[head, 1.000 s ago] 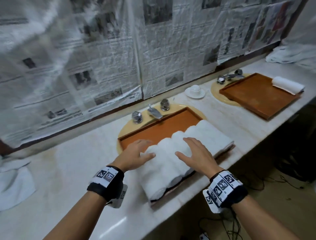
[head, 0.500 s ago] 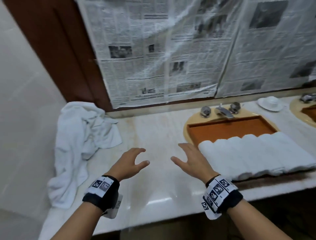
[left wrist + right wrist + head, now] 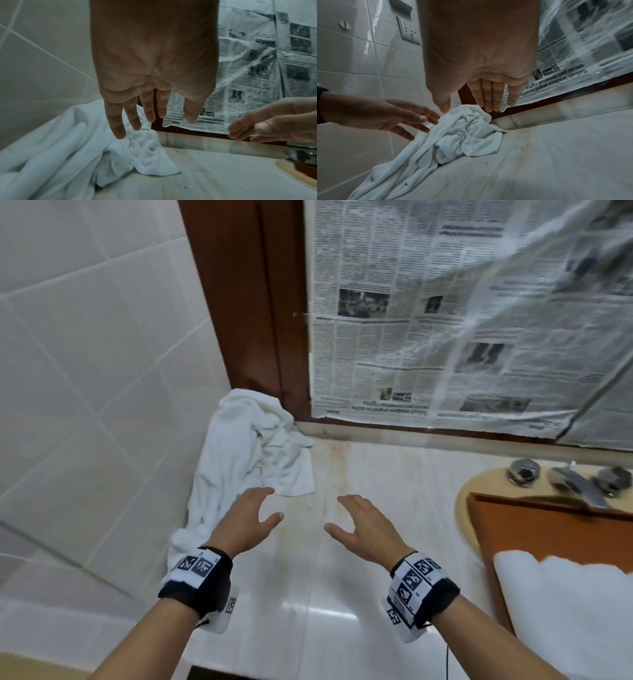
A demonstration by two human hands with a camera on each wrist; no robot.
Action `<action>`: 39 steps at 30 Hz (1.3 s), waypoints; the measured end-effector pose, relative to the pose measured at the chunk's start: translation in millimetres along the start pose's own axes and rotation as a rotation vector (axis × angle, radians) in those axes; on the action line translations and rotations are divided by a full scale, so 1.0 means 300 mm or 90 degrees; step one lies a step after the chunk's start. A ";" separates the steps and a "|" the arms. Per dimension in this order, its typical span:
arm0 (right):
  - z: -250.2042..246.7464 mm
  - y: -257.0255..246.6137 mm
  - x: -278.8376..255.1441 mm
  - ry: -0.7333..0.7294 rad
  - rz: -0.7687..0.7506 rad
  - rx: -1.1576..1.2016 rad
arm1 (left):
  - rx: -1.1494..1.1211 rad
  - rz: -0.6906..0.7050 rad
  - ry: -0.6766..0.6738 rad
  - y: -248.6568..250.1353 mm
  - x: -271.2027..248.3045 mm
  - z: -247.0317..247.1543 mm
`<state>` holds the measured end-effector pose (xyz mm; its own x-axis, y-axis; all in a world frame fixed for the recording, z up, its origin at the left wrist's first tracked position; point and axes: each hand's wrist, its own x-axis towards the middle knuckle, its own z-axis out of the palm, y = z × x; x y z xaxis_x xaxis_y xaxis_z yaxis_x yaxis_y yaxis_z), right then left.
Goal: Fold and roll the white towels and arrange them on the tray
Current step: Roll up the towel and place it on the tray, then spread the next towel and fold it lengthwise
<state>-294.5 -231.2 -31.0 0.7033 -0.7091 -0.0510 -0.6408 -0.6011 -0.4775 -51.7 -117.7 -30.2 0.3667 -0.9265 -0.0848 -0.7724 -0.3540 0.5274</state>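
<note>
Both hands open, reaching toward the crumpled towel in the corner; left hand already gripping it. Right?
Not quite. The left hand grips nothing: in the left wrist view its fingers are straight above the towel. The rest holds: both hands open, right hand also reaching toward the corner.

Both hands have left the rolled towels [image 3: 568,607]; the left hand [image 3: 245,522] now hovers over the crumpled towel [image 3: 253,446], the right hand [image 3: 368,529] beside it.

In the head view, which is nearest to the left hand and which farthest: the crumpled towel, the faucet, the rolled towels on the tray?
From the left hand:
1. Crumpled towel, just beyond its fingers, in the left corner.
2. Rolled towels, near right.
3. Faucet, far right.
</note>
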 end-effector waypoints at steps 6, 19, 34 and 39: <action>0.032 -0.013 0.231 -0.040 -0.056 -0.002 | 0.013 -0.050 0.075 -0.084 0.137 -0.074; 0.076 -0.145 0.739 -0.004 -0.106 0.011 | 0.177 -0.104 0.099 -0.175 0.491 -0.215; 0.184 -0.238 1.043 0.095 -0.035 0.076 | 0.005 -0.121 0.209 -0.247 0.589 -0.215; 0.174 -0.230 1.046 0.148 -0.096 0.259 | -0.128 -0.120 0.278 -0.236 0.539 -0.250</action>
<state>-13.5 -393.0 -59.7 0.6613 -0.7170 0.2202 -0.3324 -0.5433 -0.7710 101.1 -232.8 -17.8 0.7057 -0.6937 0.1439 -0.5725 -0.4386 0.6927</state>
